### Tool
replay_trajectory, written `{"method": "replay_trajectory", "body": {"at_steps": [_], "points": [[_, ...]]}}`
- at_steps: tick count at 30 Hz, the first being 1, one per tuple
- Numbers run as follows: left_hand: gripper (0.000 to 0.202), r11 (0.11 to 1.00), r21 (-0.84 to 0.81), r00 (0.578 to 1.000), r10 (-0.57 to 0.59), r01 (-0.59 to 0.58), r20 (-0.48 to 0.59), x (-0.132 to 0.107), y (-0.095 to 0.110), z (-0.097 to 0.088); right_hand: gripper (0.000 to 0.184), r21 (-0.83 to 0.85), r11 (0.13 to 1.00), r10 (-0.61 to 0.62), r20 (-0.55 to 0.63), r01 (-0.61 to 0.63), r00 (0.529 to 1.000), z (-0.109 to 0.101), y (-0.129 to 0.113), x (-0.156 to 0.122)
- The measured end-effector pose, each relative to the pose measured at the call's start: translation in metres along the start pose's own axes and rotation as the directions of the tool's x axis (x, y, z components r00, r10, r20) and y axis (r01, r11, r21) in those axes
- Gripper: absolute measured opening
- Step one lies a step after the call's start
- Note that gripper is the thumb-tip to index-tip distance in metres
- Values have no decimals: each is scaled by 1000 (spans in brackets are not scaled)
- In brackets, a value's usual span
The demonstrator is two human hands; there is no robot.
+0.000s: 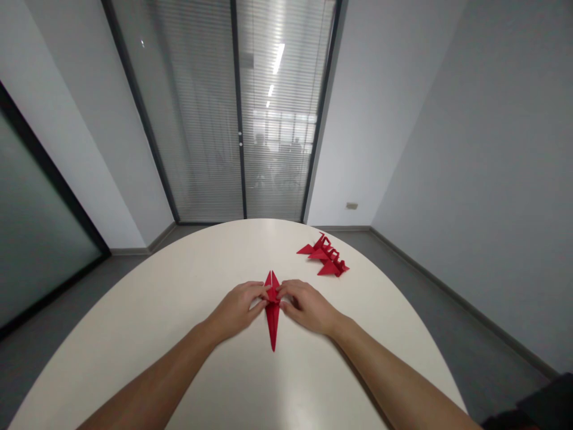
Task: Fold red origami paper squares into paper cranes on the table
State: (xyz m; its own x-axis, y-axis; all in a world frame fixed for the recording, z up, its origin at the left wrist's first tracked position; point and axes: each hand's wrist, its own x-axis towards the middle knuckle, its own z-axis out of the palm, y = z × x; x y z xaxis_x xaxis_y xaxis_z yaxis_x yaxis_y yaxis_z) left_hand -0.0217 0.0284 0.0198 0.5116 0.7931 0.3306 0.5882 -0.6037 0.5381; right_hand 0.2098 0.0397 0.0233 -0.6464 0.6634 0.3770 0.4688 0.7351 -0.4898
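Observation:
A long, narrow piece of folded red paper (272, 319) lies on the white round table (179, 310), pointed at both ends. My left hand (237, 307) pinches its left edge near the upper half, fingers curled. My right hand (307, 306) pinches the right edge in the same spot, fingers closed on the paper. The two hands meet over the fold, and the lower tip sticks out toward me between my wrists.
A small pile of finished red paper figures (326, 255) sits on the table beyond my right hand. Behind the table's far edge are glass doors with blinds (242, 107). Grey floor surrounds the table on both sides.

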Motion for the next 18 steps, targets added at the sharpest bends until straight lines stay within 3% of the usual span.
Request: {"method": "replay_trajectory", "body": {"at_steps": [12,18], "points": [[12,993,96,995,-54,61,-79,6,-5,13,8,-12,994,103,-98,-104,990,7,4,7],[25,994,68,990,-79,87,-113,5,-11,17,9,-34,980,193,-125,-198,973,12,4,5]]}}
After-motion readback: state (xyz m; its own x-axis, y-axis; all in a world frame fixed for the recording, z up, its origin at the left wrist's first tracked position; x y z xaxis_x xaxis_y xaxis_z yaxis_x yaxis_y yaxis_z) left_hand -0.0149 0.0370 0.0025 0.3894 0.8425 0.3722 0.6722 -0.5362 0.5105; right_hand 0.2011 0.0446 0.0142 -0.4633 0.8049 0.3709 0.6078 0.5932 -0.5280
